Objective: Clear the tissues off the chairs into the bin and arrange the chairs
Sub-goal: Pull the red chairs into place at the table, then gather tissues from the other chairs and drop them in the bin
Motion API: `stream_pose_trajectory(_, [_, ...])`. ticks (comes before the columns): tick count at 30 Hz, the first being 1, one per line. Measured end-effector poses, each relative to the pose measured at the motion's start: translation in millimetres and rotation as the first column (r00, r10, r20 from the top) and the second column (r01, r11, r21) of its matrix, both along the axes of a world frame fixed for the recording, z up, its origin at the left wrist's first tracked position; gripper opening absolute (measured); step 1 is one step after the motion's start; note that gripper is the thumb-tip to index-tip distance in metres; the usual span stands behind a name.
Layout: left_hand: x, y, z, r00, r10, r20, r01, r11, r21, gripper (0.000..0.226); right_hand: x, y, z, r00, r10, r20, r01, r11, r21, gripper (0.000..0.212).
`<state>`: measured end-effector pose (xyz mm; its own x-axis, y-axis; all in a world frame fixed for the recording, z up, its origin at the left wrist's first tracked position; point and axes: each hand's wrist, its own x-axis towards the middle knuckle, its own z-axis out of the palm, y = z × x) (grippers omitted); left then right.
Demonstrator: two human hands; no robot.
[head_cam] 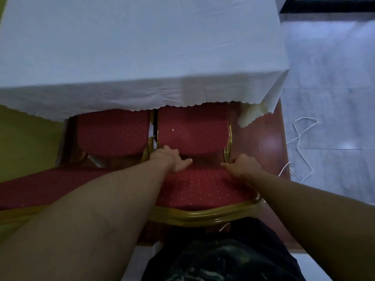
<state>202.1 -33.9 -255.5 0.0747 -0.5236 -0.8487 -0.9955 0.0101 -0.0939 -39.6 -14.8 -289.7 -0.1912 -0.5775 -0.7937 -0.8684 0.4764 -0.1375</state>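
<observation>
A red dotted chair with a gold frame stands right below me, its seat [192, 130] partly under the white tablecloth and its backrest [203, 189] toward me. My left hand [172, 159] grips the backrest's left side where it meets the seat. My right hand [241, 165] grips the right side by the gold frame. A tiny white speck [172, 130] lies on the seat. A second red chair [112, 132] stands to the left, also tucked under the cloth; a white scrap [151, 136] shows in the gap between the two seats. No bin is in view.
The table with its white cloth [142, 57] fills the upper view, its scalloped hem over both seats. Another red backrest [40, 185] lies at the left. A white cord [300, 138] trails over the pale floor on the right. My dark clothing [223, 258] is at the bottom.
</observation>
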Motion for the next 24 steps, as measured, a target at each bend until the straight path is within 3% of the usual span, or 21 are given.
stream_pose_trajectory(8, [-100.7, -64.5, 57.8, 0.995, -0.013, -0.104, -0.019, 0.953, -0.301, 0.093, -75.2, -60.0, 56.4, 0.998, 0.045, 0.042, -0.033, 0.964, -0.264, 0.093])
stream_pose_trajectory(13, [-195.0, -102.9, 94.1, 0.978, -0.059, -0.201, -0.041, 0.887, -0.459, 0.086, -153.0, -100.5, 100.7, 0.995, 0.099, 0.009, -0.082, 0.868, -0.490, 0.078])
stream_pose_trajectory(16, [-256.5, -122.7, 114.7, 0.967, -0.098, -0.234, -0.044, 0.844, -0.534, 0.079, -205.0, -122.0, 118.2, 0.992, 0.114, -0.048, -0.121, 0.811, -0.572, 0.082])
stream_pose_trajectory(24, [-386.4, -167.7, 135.9, 0.970, -0.212, -0.120, 0.087, 0.762, -0.642, 0.090, -322.0, -153.2, 152.1, 0.992, 0.068, -0.104, -0.119, 0.759, -0.640, 0.090])
